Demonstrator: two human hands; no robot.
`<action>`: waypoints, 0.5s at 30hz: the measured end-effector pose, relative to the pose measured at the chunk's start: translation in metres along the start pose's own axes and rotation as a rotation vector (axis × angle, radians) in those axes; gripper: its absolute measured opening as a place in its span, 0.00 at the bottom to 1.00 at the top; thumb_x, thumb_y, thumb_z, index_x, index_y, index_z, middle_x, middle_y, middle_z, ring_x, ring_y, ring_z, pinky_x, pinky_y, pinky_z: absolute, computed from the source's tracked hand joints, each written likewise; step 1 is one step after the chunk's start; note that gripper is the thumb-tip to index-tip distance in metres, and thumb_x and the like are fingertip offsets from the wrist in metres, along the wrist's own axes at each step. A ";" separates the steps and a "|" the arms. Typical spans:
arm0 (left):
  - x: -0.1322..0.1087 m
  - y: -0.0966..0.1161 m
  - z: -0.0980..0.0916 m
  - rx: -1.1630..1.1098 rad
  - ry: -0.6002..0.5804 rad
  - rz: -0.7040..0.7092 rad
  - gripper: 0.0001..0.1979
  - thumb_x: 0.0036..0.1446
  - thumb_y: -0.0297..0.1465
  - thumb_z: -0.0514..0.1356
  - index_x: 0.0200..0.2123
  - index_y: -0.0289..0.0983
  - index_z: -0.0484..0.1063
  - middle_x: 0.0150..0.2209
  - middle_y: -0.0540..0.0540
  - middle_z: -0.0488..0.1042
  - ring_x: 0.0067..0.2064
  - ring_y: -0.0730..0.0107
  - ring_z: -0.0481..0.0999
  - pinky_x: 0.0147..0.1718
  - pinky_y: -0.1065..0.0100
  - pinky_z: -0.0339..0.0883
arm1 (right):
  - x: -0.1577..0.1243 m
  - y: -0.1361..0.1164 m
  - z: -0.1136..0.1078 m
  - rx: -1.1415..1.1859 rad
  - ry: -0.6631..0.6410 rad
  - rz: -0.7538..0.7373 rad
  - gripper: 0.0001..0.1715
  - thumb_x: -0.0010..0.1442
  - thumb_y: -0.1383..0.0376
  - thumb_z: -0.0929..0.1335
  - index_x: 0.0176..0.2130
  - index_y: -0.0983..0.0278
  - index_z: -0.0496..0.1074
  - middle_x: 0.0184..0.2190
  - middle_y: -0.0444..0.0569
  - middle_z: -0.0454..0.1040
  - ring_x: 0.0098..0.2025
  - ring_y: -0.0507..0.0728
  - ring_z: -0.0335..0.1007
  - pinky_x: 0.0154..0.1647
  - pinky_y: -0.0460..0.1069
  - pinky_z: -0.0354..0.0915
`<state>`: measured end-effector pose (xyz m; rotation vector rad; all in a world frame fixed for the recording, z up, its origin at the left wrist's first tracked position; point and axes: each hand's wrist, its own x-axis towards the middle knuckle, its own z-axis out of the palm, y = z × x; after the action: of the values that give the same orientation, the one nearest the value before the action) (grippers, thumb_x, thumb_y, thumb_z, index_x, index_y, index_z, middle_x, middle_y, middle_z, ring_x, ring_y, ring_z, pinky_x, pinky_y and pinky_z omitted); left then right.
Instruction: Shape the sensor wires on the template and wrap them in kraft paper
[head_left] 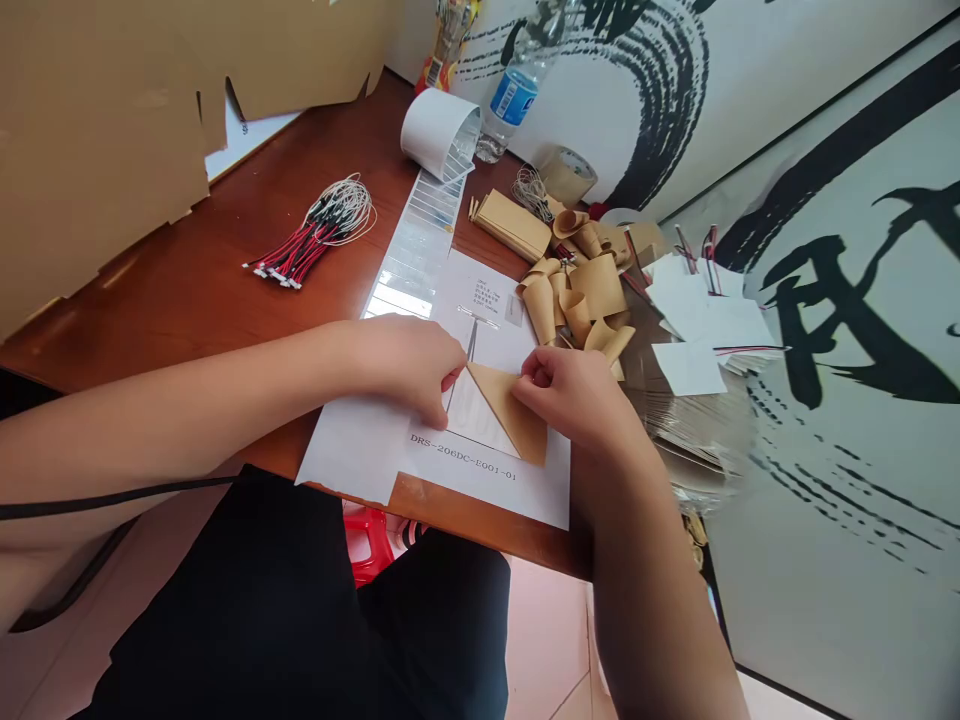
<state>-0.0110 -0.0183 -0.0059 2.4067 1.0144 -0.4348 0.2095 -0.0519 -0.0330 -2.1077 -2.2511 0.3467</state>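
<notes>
Brown wooden desk (187, 300): open room at left, narrow strip past near edge. White printed sheet (487, 490) reads DRS-206DC-E001-01, sits just inside that edge. Label roll (439, 130) at far side, strip running toward sheet. Tan paper cones (559, 300) heaped right of sheet; red-black wire bundle (311, 235) lies left. Left hand (405, 365) rests fingertips on paper, gripping nothing. Right hand (570, 395) pinches tan paper triangle (510, 415), which lies on sheet between both hands.

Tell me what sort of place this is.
Probably a small electronics assembly workspace: a bundle of red-and-black wires with white connectors, a white printed sheet coded DRS-206DC-E001-01, and a heap of curled tan paper pieces.
</notes>
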 end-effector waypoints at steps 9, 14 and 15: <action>-0.009 0.000 -0.001 0.015 -0.021 0.018 0.24 0.48 0.49 0.68 0.43 0.39 0.76 0.48 0.40 0.78 0.43 0.55 0.76 0.37 0.61 0.64 | -0.006 0.018 -0.022 -0.218 0.182 0.236 0.10 0.53 0.68 0.68 0.24 0.59 0.63 0.23 0.46 0.69 0.29 0.57 0.62 0.31 0.50 0.54; -0.014 0.002 -0.005 0.025 -0.037 0.008 0.25 0.48 0.48 0.68 0.44 0.38 0.76 0.47 0.40 0.78 0.43 0.54 0.76 0.36 0.61 0.64 | -0.005 0.033 -0.043 -0.269 0.324 0.349 0.09 0.52 0.68 0.67 0.24 0.58 0.62 0.22 0.47 0.66 0.29 0.58 0.62 0.30 0.52 0.55; -0.015 0.002 -0.005 0.021 -0.039 0.010 0.25 0.48 0.48 0.68 0.45 0.38 0.76 0.47 0.40 0.79 0.43 0.54 0.76 0.37 0.61 0.65 | -0.006 0.038 -0.048 -0.257 0.405 0.392 0.08 0.52 0.67 0.66 0.24 0.58 0.62 0.22 0.47 0.66 0.30 0.59 0.63 0.31 0.52 0.57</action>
<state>-0.0193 -0.0250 0.0056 2.4117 0.9851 -0.4891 0.2558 -0.0498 0.0071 -2.4625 -1.7307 -0.3551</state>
